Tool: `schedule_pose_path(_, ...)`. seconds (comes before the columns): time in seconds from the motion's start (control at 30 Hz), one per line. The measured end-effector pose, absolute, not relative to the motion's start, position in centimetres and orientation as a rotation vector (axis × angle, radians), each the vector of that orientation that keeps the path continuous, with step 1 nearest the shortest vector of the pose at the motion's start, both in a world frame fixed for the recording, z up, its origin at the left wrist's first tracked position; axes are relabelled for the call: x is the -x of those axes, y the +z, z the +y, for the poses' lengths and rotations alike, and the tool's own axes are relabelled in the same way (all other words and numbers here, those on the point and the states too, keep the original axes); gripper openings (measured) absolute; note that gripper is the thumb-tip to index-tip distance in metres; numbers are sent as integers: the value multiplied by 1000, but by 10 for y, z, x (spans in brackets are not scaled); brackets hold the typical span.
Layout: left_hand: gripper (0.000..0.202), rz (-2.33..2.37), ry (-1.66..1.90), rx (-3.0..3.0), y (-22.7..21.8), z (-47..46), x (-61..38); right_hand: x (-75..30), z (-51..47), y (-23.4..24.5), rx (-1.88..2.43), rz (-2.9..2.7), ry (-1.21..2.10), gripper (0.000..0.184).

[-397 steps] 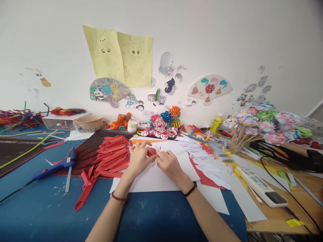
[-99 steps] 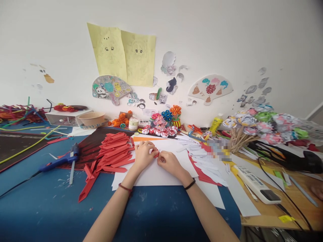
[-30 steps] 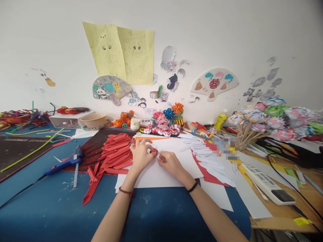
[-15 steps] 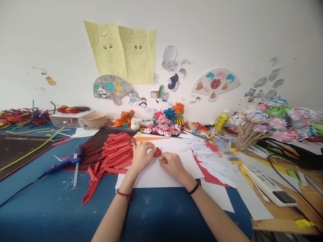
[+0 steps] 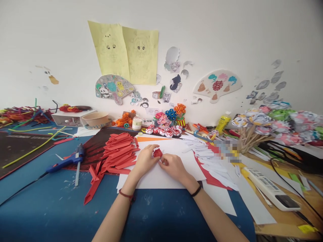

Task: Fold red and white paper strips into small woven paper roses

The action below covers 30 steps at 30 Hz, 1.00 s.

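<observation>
Between my two hands is a small red folded paper piece (image 5: 157,153), held above white paper sheets (image 5: 151,179). My left hand (image 5: 146,159) curls around its left side, thumb and fingers closed on it. My right hand (image 5: 173,165) meets it from the right with fingers bent and pinched; the fingertips are partly hidden, and I cannot make out exactly what they grip. A heap of folded red paper strips (image 5: 118,151) lies just left of my left hand. Folded white paper strips (image 5: 204,158) are spread to the right of my right hand.
A blue glue gun (image 5: 67,161) rests at left with its cord. Along the wall stand a bowl (image 5: 94,120), a jar (image 5: 136,123), small craft flowers (image 5: 165,119) and a yellow bottle (image 5: 223,123). Paper flowers on sticks (image 5: 248,137) and a white power strip (image 5: 272,190) are at right.
My fingers have shifted slightly around the red paper piece, and more of it shows now. The whole view has moved a little, with the scene sliding slightly right.
</observation>
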<state>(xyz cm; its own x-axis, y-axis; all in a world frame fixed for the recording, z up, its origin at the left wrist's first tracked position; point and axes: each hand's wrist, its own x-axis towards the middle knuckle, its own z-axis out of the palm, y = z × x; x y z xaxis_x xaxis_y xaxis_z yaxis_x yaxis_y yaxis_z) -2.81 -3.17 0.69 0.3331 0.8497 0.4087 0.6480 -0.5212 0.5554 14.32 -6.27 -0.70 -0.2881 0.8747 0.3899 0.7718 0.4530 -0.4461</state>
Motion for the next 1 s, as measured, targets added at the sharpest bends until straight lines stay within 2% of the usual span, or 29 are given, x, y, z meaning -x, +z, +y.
schedule_pose_path(0.1, 44, 1344, 956, -2317, 7, -31, 28, -143, -62, -5, 1286, -2127, 360, 8)
schedule_pose_path(0.2, 44, 1302, 948, -2309, 9, -32, 29, -148, -58, -4, 1267, -2055, 436, 14)
schedule_pose_path(0.33, 36, 1326, 963, -2323, 10, -35, 26, -154, -53, -2, 1300, -1857, 320, 14)
schedule_pose_path(0.43, 30, 1320, 963, -2338, 9, -36, 25, -155, -53, 0, 1239, -1884, 274, 21)
schedule_pose_path(0.53, 33, 1229, 953, -2332, 9, -35, 26, -154, -55, 2, 1177, -1961, 253, 25)
schedule_pose_path(0.7, 41, 1153, 921, -2317, 10, -33, 29, -155, -57, 3, 1192, -2014, 140, 18)
schedule_pose_path(1.0, 34, 1121, 907, -2384, 11, -36, 29, -155, -54, 3, 1183, -2076, 92, 12)
